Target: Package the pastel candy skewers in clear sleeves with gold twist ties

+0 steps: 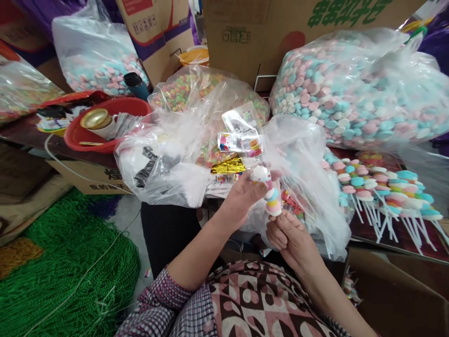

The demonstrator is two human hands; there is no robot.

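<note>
In front of my chest I hold a marshmallow skewer (272,202) of stacked white, blue, yellow and pink pieces, slightly tilted. My left hand (243,196) is closed round its upper part, where a white and pink printed wrapper (261,174) shows at the top. Below, my right hand (289,232) pinches the bottom end; the stick is hidden in its fingers. Just beyond my left hand lie gold twist ties (228,164) and printed clear wrappers (242,135).
Finished-looking skewers (396,192) with white sticks lie at the right. Behind stands a big bag of marshmallows (368,89). A red basin (72,133) with a gold bowl (96,118) is at the left. Green cord (80,267) heaps on the floor; an open carton (396,299) is lower right.
</note>
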